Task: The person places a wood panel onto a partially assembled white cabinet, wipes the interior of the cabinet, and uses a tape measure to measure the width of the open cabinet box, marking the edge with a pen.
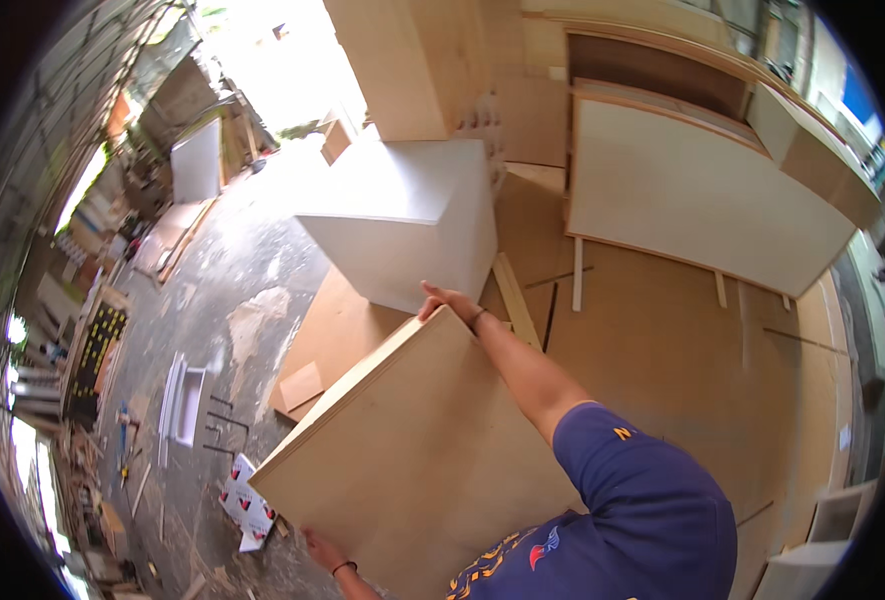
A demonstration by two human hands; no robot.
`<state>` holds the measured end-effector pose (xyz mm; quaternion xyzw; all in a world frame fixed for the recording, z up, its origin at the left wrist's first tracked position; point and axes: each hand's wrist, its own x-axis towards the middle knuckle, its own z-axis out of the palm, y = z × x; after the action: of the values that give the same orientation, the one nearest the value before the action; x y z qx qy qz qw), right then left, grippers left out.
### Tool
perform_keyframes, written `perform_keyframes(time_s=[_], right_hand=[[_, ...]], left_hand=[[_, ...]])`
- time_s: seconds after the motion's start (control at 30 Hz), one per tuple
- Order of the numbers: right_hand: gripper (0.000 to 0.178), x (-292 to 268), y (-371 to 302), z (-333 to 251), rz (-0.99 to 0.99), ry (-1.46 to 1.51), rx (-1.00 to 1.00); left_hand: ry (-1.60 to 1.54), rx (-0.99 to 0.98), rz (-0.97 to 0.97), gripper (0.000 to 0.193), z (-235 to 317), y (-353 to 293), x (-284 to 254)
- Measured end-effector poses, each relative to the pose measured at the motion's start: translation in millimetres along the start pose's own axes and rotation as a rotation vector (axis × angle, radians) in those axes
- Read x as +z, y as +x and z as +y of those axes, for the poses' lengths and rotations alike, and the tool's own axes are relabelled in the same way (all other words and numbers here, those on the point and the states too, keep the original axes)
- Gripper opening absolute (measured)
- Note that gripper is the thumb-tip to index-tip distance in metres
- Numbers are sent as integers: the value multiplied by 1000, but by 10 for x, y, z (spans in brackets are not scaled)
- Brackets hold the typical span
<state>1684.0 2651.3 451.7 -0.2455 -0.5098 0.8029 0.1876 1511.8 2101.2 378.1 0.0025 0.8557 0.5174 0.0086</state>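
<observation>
A large rectangular light-wood panel (412, 440) fills the space in front of my body, tilted, with a pale layered edge along its left side. I cannot tell whether it is a single board or the face of a box. My right hand (448, 300) is closed over its far corner, the arm stretched across its face. At its near left side, my left hand (326, 552) grips the lower edge, fingers partly hidden. Just beyond the far corner stands a white box-shaped cabinet (402, 250) on a brown sheet (347, 325).
A long white-fronted cabinet (702, 190) rests on wooden strips at the far right. Wooden strips (517, 300) lie near the white cabinet. On the grey floor at left are a small white frame (187, 405), clamps (224, 425) and a printed white package (248, 505). Scrap wood lines the left wall.
</observation>
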Motion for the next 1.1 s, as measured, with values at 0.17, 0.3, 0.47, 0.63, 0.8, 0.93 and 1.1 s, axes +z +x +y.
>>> perform_keyframes(time_s=[0.17, 0.3, 0.47, 0.63, 0.8, 0.93, 1.1], right_hand=[[52, 60, -409, 78, 35, 42, -106], [38, -27, -671, 117, -36, 84, -88], [30, 17, -1215, 242, 14, -7, -161], [31, 58, -2010, 223, 30, -84, -393], [30, 125, -3020, 280, 60, 41, -424], [33, -1, -3733, 309, 46, 31, -552], [34, -17, -4768, 416, 226, -86, -557]], left_hand=[[-192, 56, -18, 65, -193, -238, -81], [-254, 44, -68, 66, -237, -450, -246], [-89, 133, 22, 69, -371, -845, -614], [23, 209, 4, 68, -264, -1269, -1038], [9, 276, 15, 61, -281, -1628, -1466], [4, 261, -36, 60, -221, -1916, -1761], [-26, 354, -124, 59, -320, -2340, -1986]])
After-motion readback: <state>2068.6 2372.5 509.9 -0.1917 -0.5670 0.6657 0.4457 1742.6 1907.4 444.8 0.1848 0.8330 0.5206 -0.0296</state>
